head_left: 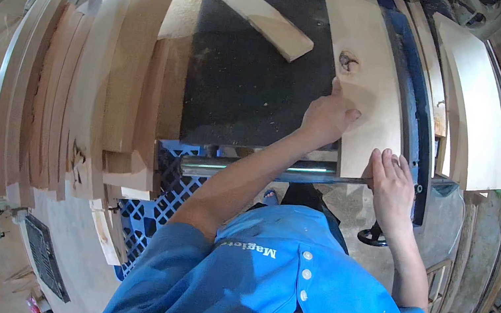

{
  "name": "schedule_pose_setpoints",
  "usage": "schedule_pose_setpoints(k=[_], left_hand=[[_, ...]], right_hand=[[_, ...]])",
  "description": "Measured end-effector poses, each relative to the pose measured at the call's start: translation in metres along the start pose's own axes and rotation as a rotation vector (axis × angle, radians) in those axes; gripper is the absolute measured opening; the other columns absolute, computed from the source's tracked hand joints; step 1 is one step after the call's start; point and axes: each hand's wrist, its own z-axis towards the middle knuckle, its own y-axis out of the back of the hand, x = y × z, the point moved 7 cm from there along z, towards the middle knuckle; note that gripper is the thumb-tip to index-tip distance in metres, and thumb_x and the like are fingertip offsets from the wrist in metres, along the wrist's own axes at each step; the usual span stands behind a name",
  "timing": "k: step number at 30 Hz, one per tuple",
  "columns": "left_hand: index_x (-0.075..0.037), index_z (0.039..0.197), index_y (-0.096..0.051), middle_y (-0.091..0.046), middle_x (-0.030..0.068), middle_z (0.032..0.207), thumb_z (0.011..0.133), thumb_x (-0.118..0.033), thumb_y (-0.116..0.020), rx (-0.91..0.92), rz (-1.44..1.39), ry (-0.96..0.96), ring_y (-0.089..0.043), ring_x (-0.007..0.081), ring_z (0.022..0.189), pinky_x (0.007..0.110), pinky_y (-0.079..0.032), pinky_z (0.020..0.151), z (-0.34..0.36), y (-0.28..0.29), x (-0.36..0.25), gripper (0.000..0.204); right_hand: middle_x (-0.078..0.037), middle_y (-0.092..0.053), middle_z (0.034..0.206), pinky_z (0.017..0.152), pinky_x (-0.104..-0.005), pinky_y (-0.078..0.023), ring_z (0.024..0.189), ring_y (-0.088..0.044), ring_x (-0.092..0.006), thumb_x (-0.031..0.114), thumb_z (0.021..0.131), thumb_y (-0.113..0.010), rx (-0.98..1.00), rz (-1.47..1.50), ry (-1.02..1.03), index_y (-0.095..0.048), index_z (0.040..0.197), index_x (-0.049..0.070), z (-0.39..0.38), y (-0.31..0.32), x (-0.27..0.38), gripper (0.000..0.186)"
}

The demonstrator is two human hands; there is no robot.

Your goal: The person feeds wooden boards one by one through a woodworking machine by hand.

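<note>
The pale board (pixel 373 104) lay lengthwise in front of me, to the right of centre, with its near end right by a shiny metal roller (pixel 228 167). So, going left to right: way over on my left I had a big row of boards (pixel 93 82), some pale and some browner, packed close together side by side. Just below them was a blue plastic lattice (pixel 152 220), partly hidden by my arm. Next came the dark worktop (pixel 241 94), with a shorter plank (pixel 255 13) lying at a slant across its far part, well apart from my hands.

My left hand (pixel 326 117) was on the board's left edge, index finger stretched out toward a dark knot (pixel 348 62) just beyond the tip, thumb spread wide from it, nothing gripped. My right hand (pixel 391 189) was at the near right corner, fingers fairly close together on the wood; thumb was hidden, so I can't tell if I was actually pinching it. A black handwheel (pixel 374 236) sat below that hand. Along the board's right side ran a blue rail (pixel 411 44), and past that stood more pale planks (pixel 473 109).
</note>
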Motion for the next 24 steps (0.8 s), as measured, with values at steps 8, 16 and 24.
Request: schedule_pose_setpoints(k=[8,16,24], left_hand=[[0.010,0.133,-0.024,-0.061,0.0269,0.098,0.083,-0.040,-0.056,-0.099,0.072,0.067,-0.060,0.0396,0.090,0.043,-0.047,0.081,0.066,0.039,-0.002,0.078],[0.008,0.127,-0.037,-0.059,0.0208,0.081,0.083,-0.024,-0.059,-0.412,0.043,-0.173,-0.060,0.0358,0.077,0.044,-0.048,0.070,0.060,0.081,-0.023,0.059],[0.000,0.125,-0.045,-0.059,0.0160,0.080,0.080,-0.015,-0.063,-0.377,0.039,-0.106,-0.059,0.0307,0.071,0.039,-0.049,0.063,-0.030,0.103,0.033,0.050]], right_hand=[[-0.020,-0.057,0.109,0.097,-0.0382,-0.040,0.098,-0.059,-0.0278,0.010,0.074,-0.061,0.065,0.101,-0.004,-0.050,0.115,0.002,0.074,-0.030,-0.033,0.044],[-0.016,-0.062,0.102,0.100,-0.0406,-0.037,0.098,-0.059,-0.0289,0.010,0.076,-0.058,0.043,0.047,-0.020,-0.058,0.106,0.005,0.174,-0.042,-0.069,0.030],[-0.014,-0.061,0.106,0.093,-0.0436,-0.042,0.096,-0.057,-0.0354,0.018,0.069,-0.071,0.026,0.132,-0.098,-0.056,0.114,0.010,0.260,-0.055,-0.100,0.048]])
